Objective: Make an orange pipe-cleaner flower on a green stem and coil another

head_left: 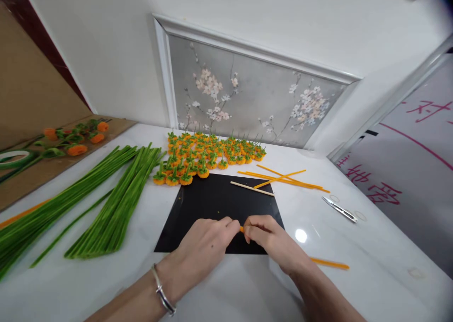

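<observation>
The left hand point(209, 237) and right hand point(269, 237) hid the orange piece's point(241, 229) ends — the tape point(28, 161) was cut off at the left edge.

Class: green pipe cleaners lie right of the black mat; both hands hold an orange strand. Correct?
Wrong side: the head view shows green pipe cleaners left of the black mat. The left hand and right hand hold an orange strand.

Left hand point(208, 237) and right hand point(269, 237) apparently pinch something orange point(241, 229).
</observation>
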Tool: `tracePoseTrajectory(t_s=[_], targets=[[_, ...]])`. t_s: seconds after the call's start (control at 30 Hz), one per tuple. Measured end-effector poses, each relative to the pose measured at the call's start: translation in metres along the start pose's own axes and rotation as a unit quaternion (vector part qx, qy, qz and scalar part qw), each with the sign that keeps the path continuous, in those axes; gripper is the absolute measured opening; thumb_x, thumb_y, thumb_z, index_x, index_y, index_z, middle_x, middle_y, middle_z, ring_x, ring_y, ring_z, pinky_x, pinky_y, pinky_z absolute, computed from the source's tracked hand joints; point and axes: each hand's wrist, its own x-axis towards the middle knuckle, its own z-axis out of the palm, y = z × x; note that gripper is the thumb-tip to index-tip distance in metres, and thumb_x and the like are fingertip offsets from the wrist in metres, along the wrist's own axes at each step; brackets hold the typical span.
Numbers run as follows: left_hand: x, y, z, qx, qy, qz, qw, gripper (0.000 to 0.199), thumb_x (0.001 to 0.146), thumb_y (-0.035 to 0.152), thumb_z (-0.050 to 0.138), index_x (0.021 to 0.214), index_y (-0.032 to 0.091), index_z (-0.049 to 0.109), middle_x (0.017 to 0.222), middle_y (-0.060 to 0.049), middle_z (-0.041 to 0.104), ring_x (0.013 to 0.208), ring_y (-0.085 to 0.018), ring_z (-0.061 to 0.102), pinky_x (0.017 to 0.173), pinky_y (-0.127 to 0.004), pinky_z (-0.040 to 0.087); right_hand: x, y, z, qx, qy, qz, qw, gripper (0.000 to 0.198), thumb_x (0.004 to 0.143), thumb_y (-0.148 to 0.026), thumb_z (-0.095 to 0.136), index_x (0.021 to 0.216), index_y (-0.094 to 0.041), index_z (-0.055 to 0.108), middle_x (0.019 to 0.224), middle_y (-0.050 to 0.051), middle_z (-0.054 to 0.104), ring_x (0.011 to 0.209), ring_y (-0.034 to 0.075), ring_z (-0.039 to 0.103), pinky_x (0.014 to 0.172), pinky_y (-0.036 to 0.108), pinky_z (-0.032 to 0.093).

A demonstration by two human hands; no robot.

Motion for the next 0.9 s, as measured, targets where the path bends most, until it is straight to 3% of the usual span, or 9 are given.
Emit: tracePoseTrajectory(t_s=[0.13,0.27,0.4,0.5,0.63,0.73,0.9], targets=[[-0.001,-0.002,0.0,-0.004,0.02,-0.004,1.0,0.029,0.081,-0.001,0.037,0.089,0.019,0.057,0.077,-0.003,0.063,0.056,-0.015,0.056,0.048,-0.026,0.03,-0.001,0.003,-0.002,-0.033,-0.009,-0.043,0.998,0.021,0.078,-0.018,0.043,0.058,-0.018,0.048,0.055,-0.004,0.039,0.051,0.01,0.031,0.045,0.021,0.023],[0.0,-0.006,-0.007,-0.068,0.016,-0.009,0.997,0.022,0.092,0.011,0.038,0.085,0.019,0.058,0.071,-0.002,0.063,0.056,-0.014,0.055,0.048,-0.026,0.024,0.002,0.011,-0.004,-0.074,0.001,-0.075,0.994,0.021,0.085,-0.022,0.045,0.068,-0.017,0.055,0.055,-0.005,0.039,0.05,0.009,0.032,0.045,0.02,0.024],[0.0,-0.004,-0.014,-0.093,0.008,-0.056,0.994,0.018,0.096,0.027,0.039,0.097,0.019,0.055,0.061,0.0,0.057,0.051,-0.017,0.053,0.046,-0.027,0.018,0.004,0.015,-0.007,-0.112,0.016,-0.126,0.986,0.027,0.095,-0.027,0.039,0.083,-0.018,0.061,0.067,-0.002,0.055,0.057,0.011,0.046,0.053,0.021,0.036],[0.0,-0.003,-0.014,-0.07,0.0,-0.044,0.997,0.016,0.096,0.023,0.039,0.095,0.018,0.054,0.062,-0.001,0.057,0.053,-0.018,0.055,0.047,-0.027,0.018,0.005,0.014,-0.007,-0.159,0.033,-0.147,0.976,0.02,0.094,-0.024,0.043,0.092,-0.02,0.063,0.076,-0.001,0.061,0.066,0.012,0.054,0.059,0.022,0.04],[-0.001,-0.005,-0.011,-0.058,0.006,-0.022,0.998,0.02,0.093,0.011,0.037,0.088,0.019,0.054,0.068,-0.001,0.06,0.055,-0.017,0.055,0.049,-0.026,0.023,0.005,0.016,-0.001,-0.265,0.084,-0.185,0.943,0.017,0.09,-0.014,0.049,0.086,-0.022,0.065,0.083,0.0,0.062,0.073,0.014,0.058,0.066,0.023,0.042],[0.001,-0.008,-0.009,-0.067,0.027,-0.004,0.997,0.023,0.091,0.007,0.036,0.083,0.018,0.055,0.07,-0.001,0.061,0.056,-0.015,0.054,0.05,-0.026,0.026,0.004,0.017,0.004,-0.32,0.111,-0.196,0.92,0.022,0.091,-0.012,0.045,0.082,-0.021,0.063,0.078,0.0,0.06,0.068,0.013,0.058,0.062,0.023,0.04],[0.003,-0.01,-0.007,-0.086,0.041,0.002,0.995,0.026,0.092,0.01,0.037,0.077,0.017,0.057,0.067,0.0,0.061,0.057,-0.013,0.054,0.051,-0.025,0.028,0.005,0.018,0.003,-0.315,0.112,-0.189,0.923,0.021,0.087,-0.008,0.048,0.077,-0.02,0.061,0.073,-0.002,0.059,0.066,0.012,0.056,0.058,0.022,0.037]])
